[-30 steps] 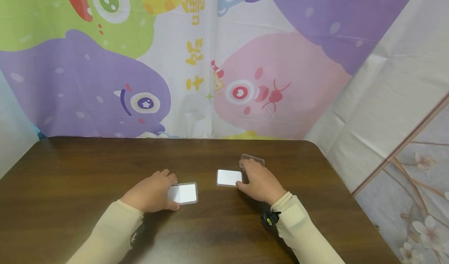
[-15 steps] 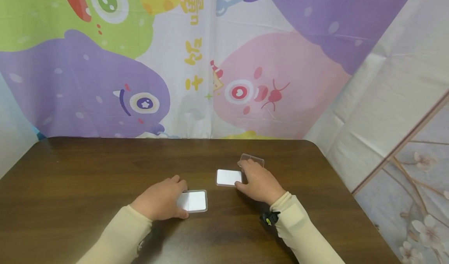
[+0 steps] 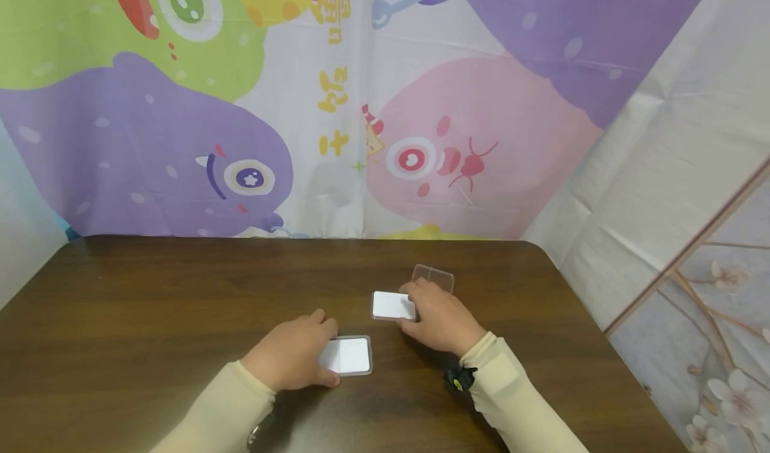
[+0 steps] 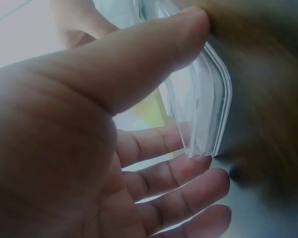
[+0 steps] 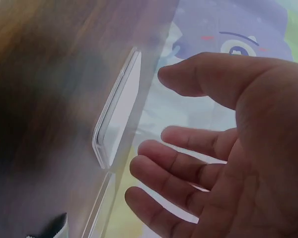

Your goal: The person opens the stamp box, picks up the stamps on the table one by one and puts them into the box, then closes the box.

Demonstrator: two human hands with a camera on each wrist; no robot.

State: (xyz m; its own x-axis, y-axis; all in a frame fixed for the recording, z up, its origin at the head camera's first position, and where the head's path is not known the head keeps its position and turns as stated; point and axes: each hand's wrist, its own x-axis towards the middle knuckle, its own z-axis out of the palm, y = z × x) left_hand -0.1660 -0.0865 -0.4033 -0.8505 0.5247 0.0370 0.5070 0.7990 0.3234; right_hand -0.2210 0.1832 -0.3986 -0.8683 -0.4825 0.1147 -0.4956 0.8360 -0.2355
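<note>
The left hand (image 3: 295,353) grips the left case (image 3: 355,356) between thumb and fingers. The right hand (image 3: 444,316), thumb and fingers parted, holds nothing beside the right case (image 3: 390,305), positioned on the surface (image 3: 180,306) near a clear piece (image 3: 440,277).

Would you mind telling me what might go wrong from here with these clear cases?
The near case is gripped at one end by the left hand, so it might slip. The right hand is close to both the far case and the clear plastic piece, so its fingers could nudge either.
</note>
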